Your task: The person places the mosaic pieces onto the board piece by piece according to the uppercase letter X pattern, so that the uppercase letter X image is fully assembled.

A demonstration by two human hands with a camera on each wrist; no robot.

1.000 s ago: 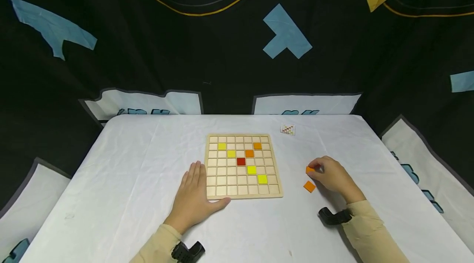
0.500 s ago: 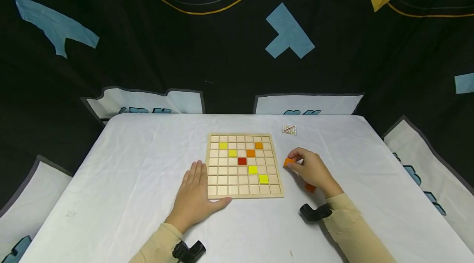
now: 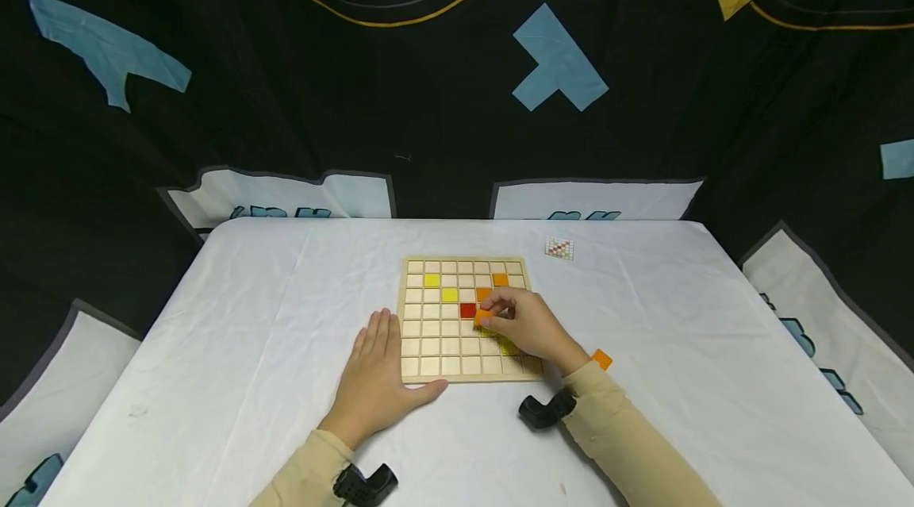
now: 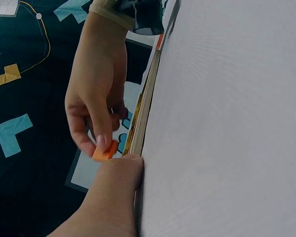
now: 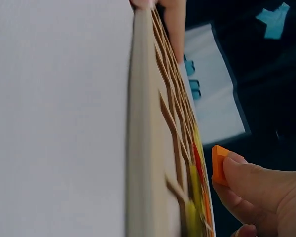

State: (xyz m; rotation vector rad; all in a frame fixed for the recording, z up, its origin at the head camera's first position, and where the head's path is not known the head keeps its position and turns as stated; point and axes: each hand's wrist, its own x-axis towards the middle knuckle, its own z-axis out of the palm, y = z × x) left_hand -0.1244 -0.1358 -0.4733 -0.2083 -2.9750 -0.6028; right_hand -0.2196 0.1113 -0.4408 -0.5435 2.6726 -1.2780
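Observation:
A wooden grid board (image 3: 430, 366) lies on the white table. My left hand (image 3: 374, 384) rests flat along its left side, thumb at the near left corner. Above the middle of the grid, my right hand (image 3: 527, 324) pinches an orange square tile (image 3: 482, 318) between thumb and fingers; the tile (image 5: 218, 165) is raised off the board in the right wrist view. In the grid sit a red tile (image 3: 467, 310), orange tiles (image 3: 500, 279) and yellow tiles (image 3: 432, 280). The right hand partly covers the yellow tiles nearer me.
Another orange tile (image 3: 602, 359) lies on the table right of the board, partly behind the right wrist. A small card with a coloured grid pattern (image 3: 559, 247) lies beyond the board's far right corner. A black curtain (image 3: 443, 110) hangs behind the table.
My right hand has carried the orange tile leftward from the table to over the board. The left hand stays at the board's left side.

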